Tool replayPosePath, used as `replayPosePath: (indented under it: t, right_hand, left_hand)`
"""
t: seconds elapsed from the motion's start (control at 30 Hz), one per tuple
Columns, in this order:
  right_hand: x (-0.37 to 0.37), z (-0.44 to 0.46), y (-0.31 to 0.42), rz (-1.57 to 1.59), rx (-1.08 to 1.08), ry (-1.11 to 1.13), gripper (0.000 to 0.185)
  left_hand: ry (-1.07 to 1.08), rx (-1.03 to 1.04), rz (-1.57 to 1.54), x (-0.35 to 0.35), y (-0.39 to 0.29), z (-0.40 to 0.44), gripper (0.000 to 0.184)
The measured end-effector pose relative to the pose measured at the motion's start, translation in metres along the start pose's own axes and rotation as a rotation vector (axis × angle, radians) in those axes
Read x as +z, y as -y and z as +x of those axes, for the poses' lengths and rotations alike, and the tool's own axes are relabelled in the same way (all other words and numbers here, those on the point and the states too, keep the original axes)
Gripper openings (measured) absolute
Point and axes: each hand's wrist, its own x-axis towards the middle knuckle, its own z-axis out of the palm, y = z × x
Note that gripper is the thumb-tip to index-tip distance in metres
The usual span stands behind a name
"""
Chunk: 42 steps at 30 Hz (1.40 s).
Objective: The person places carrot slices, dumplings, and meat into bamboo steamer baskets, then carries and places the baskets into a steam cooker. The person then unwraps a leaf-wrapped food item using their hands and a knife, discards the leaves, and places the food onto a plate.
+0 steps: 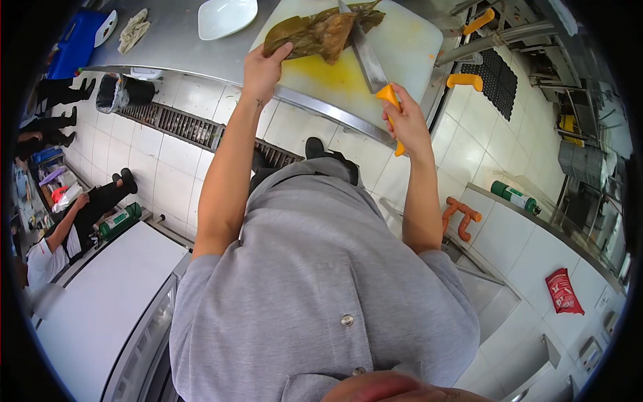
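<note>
My left hand (264,69) pinches the near edge of a dark olive cooked leaf (289,35), thumb on top. A brown, moist-looking piece of food (335,39) lies on that leaf. In my right hand (408,124) is a large kitchen knife (368,61) with a yellow-orange handle, fingers wrapped around it. The blade points away from me, against or close beside the right side of the brown food; I cannot tell whether it cuts in. Under them is a white cutting board (412,43), with yellowish liquid spread on it.
A white dish (226,19) and a crumpled cloth (134,31) are on the steel counter (171,50), left of the board. A lined bin (124,92) stands below. Other people (63,231) are at the left. A white-topped unit (120,285) is behind me.
</note>
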Motion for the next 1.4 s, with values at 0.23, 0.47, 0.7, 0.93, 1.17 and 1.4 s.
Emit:
replayPosePath:
  t: [0.23,0.47,0.7,0.93,1.17,1.4]
  right_hand:
    - [0.004,0.008,0.000,0.127,0.081,0.046,0.052]
    - [0.007,0.012,0.003,0.057,0.068,0.040,0.055]
    - [-0.002,0.026,0.014,-0.065,0.032,0.057,0.052]
    - [-0.012,0.021,0.005,-0.028,0.115,0.013,0.049]
    - [-0.013,0.007,-0.009,-0.223,-0.048,-0.295,0.049]
    - [0.044,-0.035,0.003,-0.642,-0.433,-0.188,0.054]
  left_hand:
    - [-0.083,-0.090,-0.012,-0.032,0.018,-0.008,0.015]
    - [-0.215,0.111,0.337,-0.057,0.039,0.003,0.014]
    - [-0.263,0.140,0.282,-0.067,0.029,0.010,0.014]
    - [-0.183,-0.064,0.195,-0.070,0.029,0.000,0.010]
    - [-0.137,-0.139,-0.015,-0.070,0.020,-0.005,0.008]
    - [-0.133,-0.078,-0.120,-0.074,0.031,-0.004,0.016]
